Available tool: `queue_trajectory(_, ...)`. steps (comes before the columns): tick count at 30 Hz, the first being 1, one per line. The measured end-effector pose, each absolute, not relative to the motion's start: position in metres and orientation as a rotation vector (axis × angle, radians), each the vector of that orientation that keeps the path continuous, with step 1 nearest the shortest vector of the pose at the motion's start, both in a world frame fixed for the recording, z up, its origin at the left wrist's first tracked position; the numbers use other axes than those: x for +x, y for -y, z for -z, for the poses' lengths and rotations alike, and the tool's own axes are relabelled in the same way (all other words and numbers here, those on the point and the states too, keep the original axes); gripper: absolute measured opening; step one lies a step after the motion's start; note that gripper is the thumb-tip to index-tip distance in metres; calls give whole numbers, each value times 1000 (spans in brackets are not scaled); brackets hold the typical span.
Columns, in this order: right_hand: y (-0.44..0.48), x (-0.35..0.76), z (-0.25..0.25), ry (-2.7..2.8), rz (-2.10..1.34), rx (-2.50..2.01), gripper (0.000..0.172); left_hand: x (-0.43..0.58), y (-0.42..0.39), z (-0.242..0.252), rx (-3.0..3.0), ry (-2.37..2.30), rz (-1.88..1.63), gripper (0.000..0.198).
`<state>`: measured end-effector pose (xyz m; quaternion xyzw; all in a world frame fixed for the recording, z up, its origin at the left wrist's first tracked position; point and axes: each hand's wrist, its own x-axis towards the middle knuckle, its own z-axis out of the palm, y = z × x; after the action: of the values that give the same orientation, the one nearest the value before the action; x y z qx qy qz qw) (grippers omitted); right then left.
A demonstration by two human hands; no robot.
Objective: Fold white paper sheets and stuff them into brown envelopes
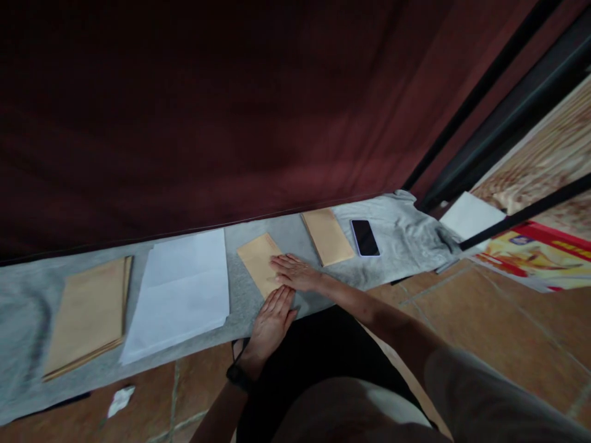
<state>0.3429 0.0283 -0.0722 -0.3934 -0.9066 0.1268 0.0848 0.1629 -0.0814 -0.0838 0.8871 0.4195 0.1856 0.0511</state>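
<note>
The envelope (pixel 257 258) is lying flat on the grey cloth (pixel 290 229). It is a plain tan paper oblong, with its long sides running away from the person and its far end slanting a little left. The far half is showing bare. The near right part is lying under the flat right hand (pixel 295 272), and the near edge is sitting under the fingertips of the palm-down left hand (pixel 272 317). It is resting between the white sheets (pixel 184 289) and the other envelope (pixel 327 237), apart from both.
</note>
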Motion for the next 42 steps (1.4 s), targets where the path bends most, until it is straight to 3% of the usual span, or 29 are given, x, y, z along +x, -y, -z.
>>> queue_trajectory(29,40,384,57,2742,-150,-940,46,134,104,75,2672,-1463,-651,43)
queue_trajectory(42,46,382,56,2741,-140,-982,41,174,36,64,2631,-1294,-486,54)
